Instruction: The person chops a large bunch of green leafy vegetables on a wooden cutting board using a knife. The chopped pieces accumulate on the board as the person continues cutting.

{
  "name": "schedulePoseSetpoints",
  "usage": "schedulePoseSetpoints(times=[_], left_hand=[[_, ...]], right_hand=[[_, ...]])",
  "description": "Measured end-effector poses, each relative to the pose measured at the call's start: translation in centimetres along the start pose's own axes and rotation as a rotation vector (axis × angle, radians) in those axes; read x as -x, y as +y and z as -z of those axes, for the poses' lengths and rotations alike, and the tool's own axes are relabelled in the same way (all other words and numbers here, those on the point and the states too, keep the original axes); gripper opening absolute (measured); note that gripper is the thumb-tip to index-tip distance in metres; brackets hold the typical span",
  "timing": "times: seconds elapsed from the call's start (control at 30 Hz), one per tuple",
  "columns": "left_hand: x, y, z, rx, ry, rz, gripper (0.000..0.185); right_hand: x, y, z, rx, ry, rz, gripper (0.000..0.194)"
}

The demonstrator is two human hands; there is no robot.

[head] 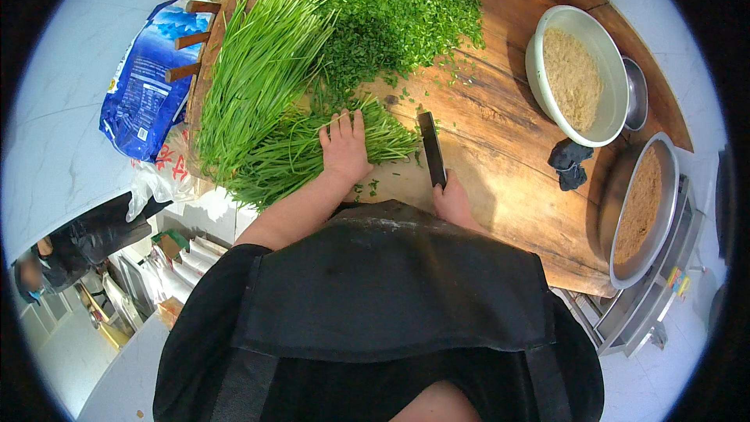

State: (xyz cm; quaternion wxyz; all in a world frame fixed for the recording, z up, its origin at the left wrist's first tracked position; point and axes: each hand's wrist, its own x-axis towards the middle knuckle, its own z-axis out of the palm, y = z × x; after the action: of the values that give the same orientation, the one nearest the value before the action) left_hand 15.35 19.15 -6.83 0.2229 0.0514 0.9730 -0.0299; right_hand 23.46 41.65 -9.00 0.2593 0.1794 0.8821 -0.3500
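Note:
My left hand [345, 146] lies with its fingers spread over a bundle of long green stalks, probably garlic chives [287, 155], whose cut ends point right. In my right hand [453, 199] is the handle of a cleaver [432, 149], its blade seen nearly edge-on just right of those ends, apart from them. A larger pile of uncut green stalks [263, 76] lies beyond at the left. Beside it, at the top centre, spreads a big heap of finely chopped greens [398, 12]. All of this rests on a wooden table [498, 105].
At the right stand a pale basin [534, 79] of beige crumbly food, a metal bowl [637, 94] and a metal basin [674, 205] of brownish crumbly food. A black cloth [570, 164] lies between them. Left of the table are wooden handles [191, 40], a blue bag [149, 82] and another person [76, 240].

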Motion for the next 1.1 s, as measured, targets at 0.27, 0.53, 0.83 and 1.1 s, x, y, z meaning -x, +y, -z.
schedulePoseSetpoints(times=[0.27, 0.53, 0.83, 1.1], left_hand=[[0.8, 1.0, -0.4, 0.062, 0.037, 0.011, 0.117], [-1.8, -0.6, 0.1, 0.081, 0.017, 0.074, 0.114], [-1.9, -0.2, 0.7, 0.051, 0.013, 0.132, 0.115], [-1.5, 0.0, 0.9, 0.059, -0.042, 0.077, 0.124]], right_hand=[[-0.1, -0.5, 0.1, 0.047, -0.026, 0.008, 0.036], [-0.9, 0.6, 0.6, -0.012, -0.057, 0.055, 0.032], [-1.7, -5.5, 2.6, 0.191, -0.122, 0.088, 0.028], [-3.9, -9.0, 0.8, 0.499, -0.264, 0.200, 0.021]])
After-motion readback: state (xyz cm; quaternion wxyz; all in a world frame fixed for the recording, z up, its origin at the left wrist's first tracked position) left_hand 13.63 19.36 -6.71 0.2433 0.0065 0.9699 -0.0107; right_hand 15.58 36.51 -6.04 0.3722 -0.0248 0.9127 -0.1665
